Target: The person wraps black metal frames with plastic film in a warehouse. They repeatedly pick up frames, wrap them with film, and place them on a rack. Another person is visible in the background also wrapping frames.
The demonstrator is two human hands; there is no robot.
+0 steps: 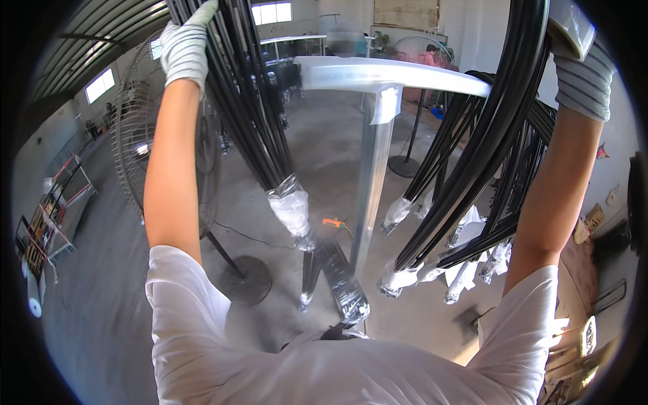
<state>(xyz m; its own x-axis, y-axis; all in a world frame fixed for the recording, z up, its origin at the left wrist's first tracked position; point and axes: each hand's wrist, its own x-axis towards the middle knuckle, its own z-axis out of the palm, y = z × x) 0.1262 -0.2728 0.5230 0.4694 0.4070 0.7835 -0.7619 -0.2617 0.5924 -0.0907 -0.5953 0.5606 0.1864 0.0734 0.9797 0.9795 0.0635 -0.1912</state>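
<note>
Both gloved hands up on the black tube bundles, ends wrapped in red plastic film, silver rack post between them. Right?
Not quite: the head view shows the film on the bundle ends is clear, not red. The rest holds: left hand and right hand are gloved, on black tube bundles, silver rack post between.

Both arms are raised overhead, bare forearms rising out of white sleeves. The left hand [185,44], in a pale knit glove, reaches to eleven o'clock, fingers curled closed. The right hand [580,54], gloved too, reaches to one o'clock, likewise clenched.
</note>
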